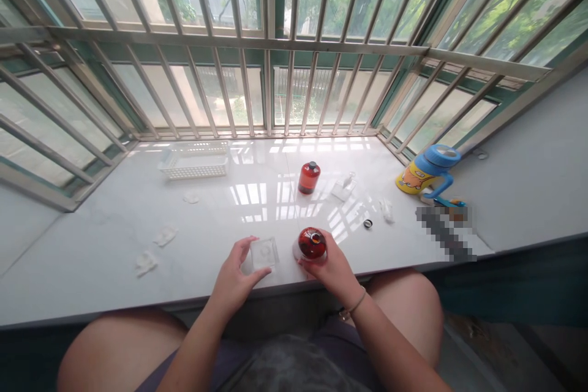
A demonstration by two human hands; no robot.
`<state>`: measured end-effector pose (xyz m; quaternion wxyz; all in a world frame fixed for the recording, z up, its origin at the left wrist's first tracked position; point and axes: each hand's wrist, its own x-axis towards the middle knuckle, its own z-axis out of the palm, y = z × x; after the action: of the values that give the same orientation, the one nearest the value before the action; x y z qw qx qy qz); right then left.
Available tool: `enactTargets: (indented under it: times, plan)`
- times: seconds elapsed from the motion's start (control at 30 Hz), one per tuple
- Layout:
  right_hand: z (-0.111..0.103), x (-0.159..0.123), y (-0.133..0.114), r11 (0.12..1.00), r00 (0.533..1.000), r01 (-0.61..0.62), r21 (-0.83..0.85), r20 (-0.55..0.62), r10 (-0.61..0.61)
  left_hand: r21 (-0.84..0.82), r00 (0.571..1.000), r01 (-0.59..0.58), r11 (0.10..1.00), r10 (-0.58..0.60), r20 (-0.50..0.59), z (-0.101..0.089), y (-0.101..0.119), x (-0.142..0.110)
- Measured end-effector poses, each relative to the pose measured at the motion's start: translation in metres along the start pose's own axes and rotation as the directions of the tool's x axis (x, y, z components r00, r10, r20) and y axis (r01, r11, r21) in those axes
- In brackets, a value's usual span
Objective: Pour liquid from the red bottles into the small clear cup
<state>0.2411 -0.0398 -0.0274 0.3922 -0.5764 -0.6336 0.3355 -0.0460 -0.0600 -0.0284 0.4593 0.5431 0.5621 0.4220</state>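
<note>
Your right hand (327, 260) is wrapped around the red bottle (312, 245) near the front edge of the counter (105, 226), fingers and thumb on its sides. Your left hand (242, 271) holds the clear square container (264, 253) just beside it, thumb at the near edge and fingers at the far one.

The bottle's neck looks uncapped, and the small black cap (368, 224) lies off to the right, so a tilt could spill whatever is inside; you cannot tell how full it is. Its rounded sides look smooth, and a loose or damp grip could let it turn or slip. With both things so close to the edge, a bump might send one onto your lap.

Swinging your left hand inward could knock container against bottle, and either may chip if it is glass. Reaching far forward risks clipping the second red bottle (309, 178) or the clear bottle (343, 188) beyond. A sleeveless forearm brushing the cap could roll it away.
</note>
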Motion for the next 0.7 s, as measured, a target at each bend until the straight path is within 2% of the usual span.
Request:
enactTargets:
  times: [0.17, 0.3, 0.4, 0.47, 0.5, 0.53, 0.6, 0.7]
  plan:
    - [0.01, 0.008, 0.0, 1.0, 0.999, 0.029, -0.003, 0.043, -0.029, 0.045, 1.0, -0.007, 0.999, 0.007, 0.011, -0.007, -0.008, 0.004]
    - [0.009, 0.006, 0.006, 0.996, 0.993, 0.094, -0.004, 0.068, -0.093, 0.065, 1.0, -0.021, 0.998, 0.021, 0.013, -0.011, -0.015, 0.006]
    - [-0.005, 0.001, 0.016, 0.973, 0.975, 0.22, -0.062, 0.05, -0.217, 0.071, 1.0, -0.013, 0.997, 0.013, 0.007, -0.014, -0.019, 0.007]
    - [-0.022, 0.002, 0.027, 0.945, 0.955, 0.289, -0.152, -0.024, -0.295, 0.082, 1.0, 0.0, 0.997, -0.001, 0.007, -0.017, -0.019, 0.007]
    - [-0.034, 0.005, 0.033, 0.93, 0.946, 0.286, -0.232, -0.085, -0.312, 0.09, 1.0, 0.006, 0.996, -0.007, 0.006, -0.018, -0.019, 0.007]
    - [-0.047, 0.009, 0.04, 0.913, 0.939, 0.242, -0.329, -0.159, -0.306, 0.099, 1.0, 0.013, 0.995, -0.013, 0.003, -0.019, -0.018, 0.007]
    - [-0.077, 0.023, 0.054, 0.836, 0.915, 0.042, -0.547, -0.316, -0.253, 0.113, 1.0, 0.027, 0.993, -0.026, -0.01, -0.022, -0.015, 0.006]
    - [-0.123, 0.048, 0.076, 0.792, 0.881, -0.148, -0.593, -0.444, -0.167, 0.138, 0.999, 0.047, 0.989, -0.045, -0.021, -0.024, -0.008, 0.004]
